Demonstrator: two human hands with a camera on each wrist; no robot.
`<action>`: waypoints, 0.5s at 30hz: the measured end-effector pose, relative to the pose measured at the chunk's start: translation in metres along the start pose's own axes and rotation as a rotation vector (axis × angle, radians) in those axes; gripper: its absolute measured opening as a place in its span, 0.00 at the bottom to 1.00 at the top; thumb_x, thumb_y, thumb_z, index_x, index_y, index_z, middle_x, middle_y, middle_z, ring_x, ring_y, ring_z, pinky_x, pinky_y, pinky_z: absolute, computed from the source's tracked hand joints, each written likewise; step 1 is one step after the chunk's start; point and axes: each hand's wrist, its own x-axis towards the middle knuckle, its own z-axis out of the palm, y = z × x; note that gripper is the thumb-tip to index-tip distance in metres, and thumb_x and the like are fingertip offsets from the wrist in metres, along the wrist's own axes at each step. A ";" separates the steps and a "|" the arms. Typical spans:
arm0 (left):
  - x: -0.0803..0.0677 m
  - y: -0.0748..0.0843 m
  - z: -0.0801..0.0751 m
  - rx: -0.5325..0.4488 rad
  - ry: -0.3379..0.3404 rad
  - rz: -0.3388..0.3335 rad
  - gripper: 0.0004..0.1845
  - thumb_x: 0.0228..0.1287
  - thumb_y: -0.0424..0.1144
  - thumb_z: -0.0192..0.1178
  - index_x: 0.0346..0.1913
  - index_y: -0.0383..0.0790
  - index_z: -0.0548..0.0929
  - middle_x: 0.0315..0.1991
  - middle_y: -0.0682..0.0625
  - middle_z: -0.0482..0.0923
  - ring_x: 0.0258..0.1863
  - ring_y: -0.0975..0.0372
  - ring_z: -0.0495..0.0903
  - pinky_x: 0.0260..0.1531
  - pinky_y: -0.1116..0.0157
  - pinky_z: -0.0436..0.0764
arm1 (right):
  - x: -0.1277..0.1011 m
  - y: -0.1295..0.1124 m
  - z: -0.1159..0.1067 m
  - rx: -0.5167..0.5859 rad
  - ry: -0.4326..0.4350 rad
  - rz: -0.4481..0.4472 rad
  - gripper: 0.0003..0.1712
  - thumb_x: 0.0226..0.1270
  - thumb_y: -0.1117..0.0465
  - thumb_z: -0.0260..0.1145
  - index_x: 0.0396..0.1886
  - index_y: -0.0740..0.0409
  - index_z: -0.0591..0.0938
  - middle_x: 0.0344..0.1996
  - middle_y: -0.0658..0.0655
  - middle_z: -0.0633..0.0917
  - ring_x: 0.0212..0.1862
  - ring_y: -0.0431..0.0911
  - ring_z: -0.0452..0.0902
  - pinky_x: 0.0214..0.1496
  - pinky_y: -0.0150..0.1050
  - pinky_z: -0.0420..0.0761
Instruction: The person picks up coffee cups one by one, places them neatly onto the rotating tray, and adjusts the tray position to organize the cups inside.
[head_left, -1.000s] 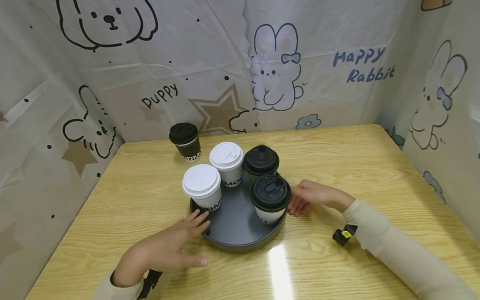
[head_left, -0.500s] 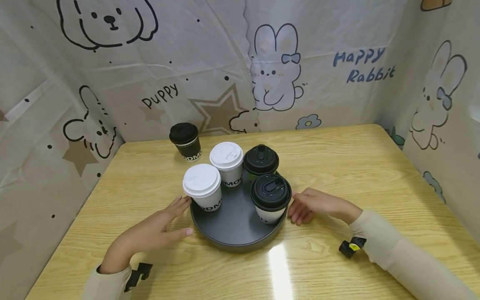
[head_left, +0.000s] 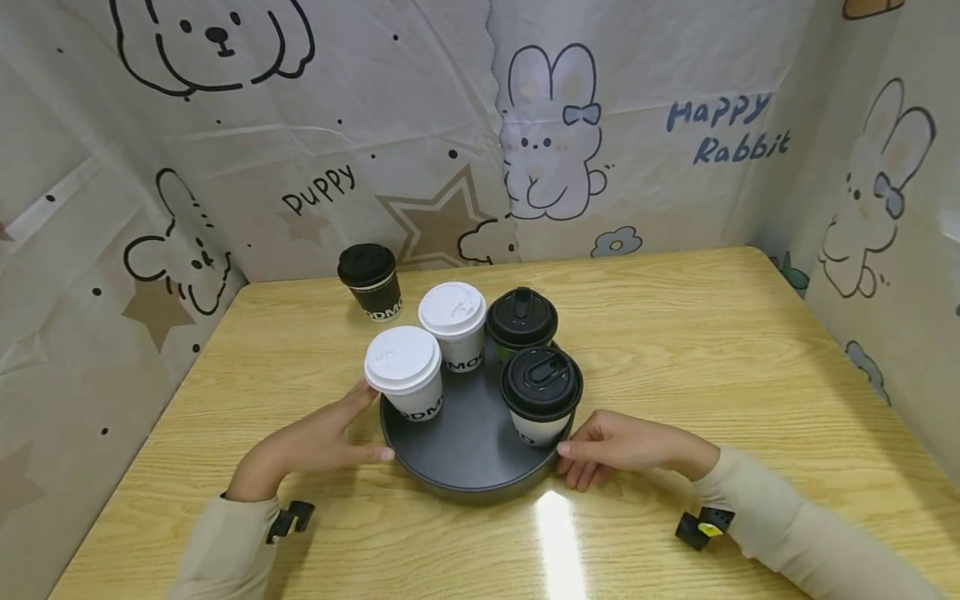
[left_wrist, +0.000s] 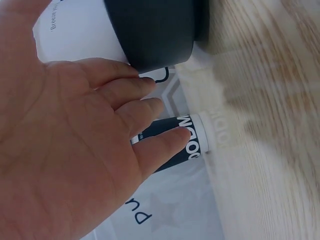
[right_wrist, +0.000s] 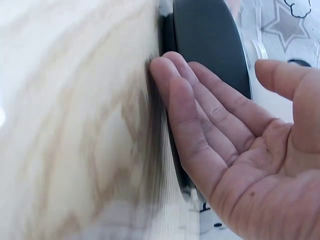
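A round dark grey tray (head_left: pixel 457 479) sits on the wooden table with two white-lidded cups (head_left: pixel 402 371) and two black-lidded cups (head_left: pixel 542 392) on it. My left hand (head_left: pixel 367 421) lies at the tray's left rim beside the near white-lidded cup, fingers straight against the wall and thumb along the front. In the left wrist view the hand (left_wrist: pixel 100 140) touches the tray (left_wrist: pixel 150 30). My right hand (head_left: pixel 570 462) is at the tray's right front rim, under the near black-lidded cup. In the right wrist view the straight fingers (right_wrist: pixel 200 125) lie against the tray wall (right_wrist: pixel 210 40), thumb apart.
A black cup with a black lid (head_left: pixel 369 279) stands off the tray at the back left, also seen as the black cup (left_wrist: pixel 170 142). Printed cloth walls (head_left: pixel 525 125) close in the table on three sides. Bare wood table (head_left: pixel 712 333) lies to the right.
The left hand slid from the tray's front-left up to its left side. The right hand moved toward me along the right rim. Tray and cups stayed put.
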 end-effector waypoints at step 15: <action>-0.008 0.014 0.010 0.002 -0.001 -0.022 0.61 0.51 0.58 0.69 0.75 0.32 0.44 0.75 0.34 0.31 0.74 0.41 0.35 0.67 0.40 0.48 | 0.003 -0.001 0.001 0.020 0.053 0.033 0.26 0.75 0.52 0.53 0.36 0.71 0.85 0.31 0.64 0.87 0.33 0.50 0.85 0.35 0.41 0.84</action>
